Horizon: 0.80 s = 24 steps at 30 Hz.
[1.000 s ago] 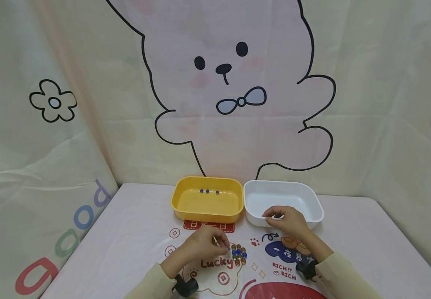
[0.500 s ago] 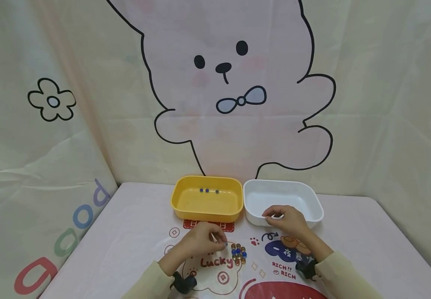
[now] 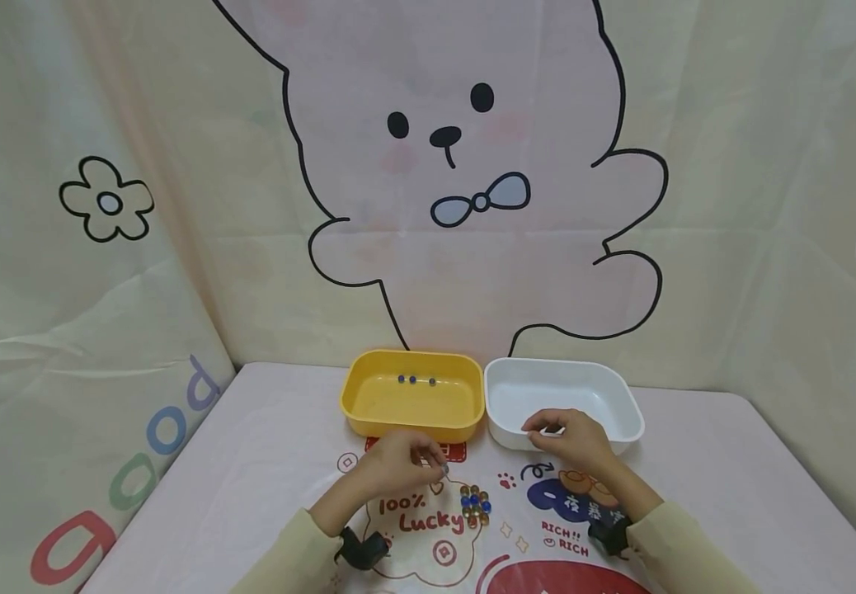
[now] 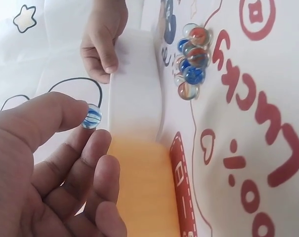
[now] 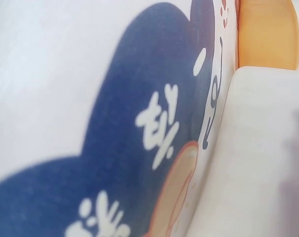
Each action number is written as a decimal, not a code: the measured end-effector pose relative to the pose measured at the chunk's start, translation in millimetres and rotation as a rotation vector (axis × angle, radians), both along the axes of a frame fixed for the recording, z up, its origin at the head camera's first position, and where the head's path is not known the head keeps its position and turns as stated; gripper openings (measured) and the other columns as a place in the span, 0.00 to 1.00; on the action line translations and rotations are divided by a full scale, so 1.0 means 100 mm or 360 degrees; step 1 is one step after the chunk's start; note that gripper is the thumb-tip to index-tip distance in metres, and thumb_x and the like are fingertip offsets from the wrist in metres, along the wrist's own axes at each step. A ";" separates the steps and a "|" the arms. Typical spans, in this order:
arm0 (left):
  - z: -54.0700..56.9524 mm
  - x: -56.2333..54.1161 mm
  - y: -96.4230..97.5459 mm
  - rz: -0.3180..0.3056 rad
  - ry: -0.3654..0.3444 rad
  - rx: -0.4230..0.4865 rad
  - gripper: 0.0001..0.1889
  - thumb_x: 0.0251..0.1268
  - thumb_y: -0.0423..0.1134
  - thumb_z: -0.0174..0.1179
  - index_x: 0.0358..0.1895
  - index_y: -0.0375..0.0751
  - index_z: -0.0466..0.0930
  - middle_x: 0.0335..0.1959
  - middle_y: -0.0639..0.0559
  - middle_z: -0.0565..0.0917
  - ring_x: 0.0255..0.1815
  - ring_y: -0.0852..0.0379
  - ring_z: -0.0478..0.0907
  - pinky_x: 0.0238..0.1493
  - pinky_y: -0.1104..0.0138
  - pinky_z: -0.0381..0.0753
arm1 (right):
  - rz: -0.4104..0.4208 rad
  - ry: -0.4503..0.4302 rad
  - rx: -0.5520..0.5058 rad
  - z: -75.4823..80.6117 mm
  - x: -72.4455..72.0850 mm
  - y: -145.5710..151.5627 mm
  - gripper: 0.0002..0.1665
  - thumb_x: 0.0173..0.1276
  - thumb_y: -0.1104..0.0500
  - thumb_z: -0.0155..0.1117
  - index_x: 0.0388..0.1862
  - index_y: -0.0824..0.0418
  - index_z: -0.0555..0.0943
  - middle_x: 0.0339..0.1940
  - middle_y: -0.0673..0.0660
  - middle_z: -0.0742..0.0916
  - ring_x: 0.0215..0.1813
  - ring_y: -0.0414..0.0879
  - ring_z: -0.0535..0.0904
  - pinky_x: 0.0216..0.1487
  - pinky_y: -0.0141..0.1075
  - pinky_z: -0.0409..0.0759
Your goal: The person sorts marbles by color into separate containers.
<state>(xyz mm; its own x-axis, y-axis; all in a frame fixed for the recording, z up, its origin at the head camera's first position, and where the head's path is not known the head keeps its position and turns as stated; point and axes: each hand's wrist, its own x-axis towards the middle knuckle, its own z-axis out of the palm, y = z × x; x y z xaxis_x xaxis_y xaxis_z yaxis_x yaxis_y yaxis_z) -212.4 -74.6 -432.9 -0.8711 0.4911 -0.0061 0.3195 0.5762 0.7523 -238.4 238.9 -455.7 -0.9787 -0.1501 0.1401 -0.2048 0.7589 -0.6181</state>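
Between thumb and index finger, my left hand (image 3: 396,464) pinches a clear glass marble (image 4: 92,117) with blue stripes, raised above the table in front of the yellow tray (image 3: 409,432). Its other fingers curl loosely below. To its right on the cloth sits a tight cluster of marbles (image 3: 475,505), amber and blue in the head view. My right hand (image 3: 572,437) stays at the near rim of the white tray (image 3: 624,446), fingers loosely bent, with nothing seen between the fingertips. Whether it touches the rim is unclear. Several small dark marbles (image 3: 412,380) lie inside the yellow tray.
Both trays stand side by side at the table's back edge, before a hanging cloth (image 3: 250,313) with a bear drawing. The printed tablecloth (image 3: 703,462) covers the table. A black wrist camera (image 3: 364,549) is strapped at the left cuff.
My left hand has moved away from the cluster, up and a little left toward the yellow tray, carrying the marble. The right hand has stayed in place.
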 end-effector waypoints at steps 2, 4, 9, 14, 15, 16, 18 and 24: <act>0.02 -0.01 -0.01 0.0004 0.0029 0.0002 0.02 0.57 0.46 0.67 0.33 0.59 0.84 0.29 0.65 0.81 0.32 0.62 0.74 0.35 0.71 0.75 | 0.0004 -0.0005 -0.0005 0.00 0.00 0.00 0.04 0.60 0.53 0.68 0.35 0.44 0.86 0.37 0.45 0.88 0.41 0.43 0.78 0.43 0.36 0.78; 0.04 -0.03 -0.01 -0.0003 0.0060 0.0017 0.02 0.57 0.45 0.67 0.33 0.58 0.84 0.29 0.64 0.81 0.32 0.62 0.74 0.35 0.71 0.75 | 0.0003 -0.0010 -0.0005 0.01 0.01 0.00 0.04 0.60 0.53 0.68 0.35 0.44 0.86 0.37 0.45 0.88 0.41 0.43 0.78 0.43 0.36 0.78; 0.09 -0.08 -0.03 -0.0018 0.0128 0.0045 0.02 0.58 0.43 0.67 0.33 0.55 0.84 0.28 0.63 0.81 0.31 0.62 0.75 0.34 0.72 0.77 | 0.0012 -0.0011 -0.0002 0.01 0.01 0.00 0.04 0.60 0.52 0.68 0.35 0.44 0.86 0.37 0.45 0.88 0.42 0.43 0.78 0.43 0.36 0.78; 0.13 -0.14 -0.05 -0.0023 0.0138 0.0090 0.02 0.57 0.43 0.67 0.32 0.54 0.83 0.29 0.61 0.82 0.30 0.60 0.76 0.31 0.71 0.79 | 0.0007 -0.0014 -0.0003 0.00 0.00 0.01 0.05 0.60 0.52 0.68 0.35 0.44 0.86 0.37 0.44 0.88 0.42 0.43 0.78 0.44 0.36 0.77; 0.13 -0.15 -0.05 -0.0025 0.0148 0.0097 0.02 0.58 0.43 0.67 0.32 0.54 0.83 0.29 0.61 0.82 0.30 0.60 0.76 0.30 0.71 0.79 | 0.0005 -0.0016 -0.0006 0.00 0.00 0.01 0.05 0.60 0.52 0.68 0.35 0.44 0.86 0.37 0.44 0.88 0.42 0.43 0.78 0.44 0.36 0.77; 0.14 -0.16 -0.06 -0.0026 0.0159 0.0104 0.02 0.58 0.43 0.67 0.32 0.54 0.83 0.29 0.61 0.82 0.30 0.60 0.76 0.31 0.71 0.79 | 0.0001 -0.0017 -0.0007 0.00 0.00 0.01 0.05 0.60 0.52 0.68 0.35 0.44 0.86 0.37 0.44 0.88 0.42 0.43 0.78 0.44 0.36 0.77; 0.16 -0.19 -0.07 -0.0016 0.0191 0.0095 0.02 0.58 0.43 0.67 0.32 0.54 0.83 0.28 0.62 0.82 0.30 0.60 0.76 0.32 0.71 0.78 | 0.0002 -0.0019 -0.0004 0.00 -0.01 0.01 0.05 0.60 0.52 0.68 0.36 0.44 0.86 0.38 0.44 0.88 0.42 0.43 0.78 0.44 0.36 0.77; 0.25 -0.25 -0.10 0.0036 0.0246 0.0077 0.02 0.58 0.43 0.66 0.33 0.54 0.83 0.29 0.61 0.81 0.30 0.59 0.76 0.33 0.70 0.78 | 0.0011 -0.0007 0.0013 -0.02 -0.01 0.02 0.05 0.60 0.50 0.69 0.36 0.43 0.86 0.38 0.44 0.88 0.42 0.42 0.78 0.43 0.36 0.78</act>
<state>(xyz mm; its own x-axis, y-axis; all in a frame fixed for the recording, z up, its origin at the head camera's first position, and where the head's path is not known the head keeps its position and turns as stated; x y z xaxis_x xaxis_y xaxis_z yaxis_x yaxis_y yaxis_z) -237.5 -84.9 -407.7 -0.8708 0.4676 0.1518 0.4206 0.5490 0.7223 -239.7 240.7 -457.5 -0.9783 -0.1580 0.1343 -0.2073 0.7626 -0.6128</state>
